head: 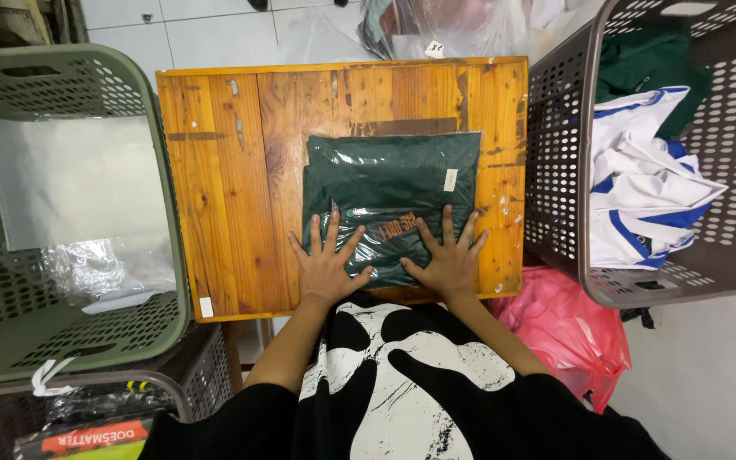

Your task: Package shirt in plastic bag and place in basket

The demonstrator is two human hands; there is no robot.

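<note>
**Both hands flat on bagged green garment**

Folded dark green garment in clear plastic bag (389,200) lies mid wooden table (215,187). Left hand (327,266) and right hand (449,262) press its near edge, fingers spread, gripping nothing. Green basket (168,213) left, grey basket (555,170) with white-blue clothes (641,187) right.

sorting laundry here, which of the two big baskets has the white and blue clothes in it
The grey-brown basket on the right holds the white and blue clothes; the green basket on the left holds only clear plastic.

We press our left hand (326,266) and right hand (448,262), fingers spread flat, onto the bagged green garment (389,192) on the counter (223,187).
</note>
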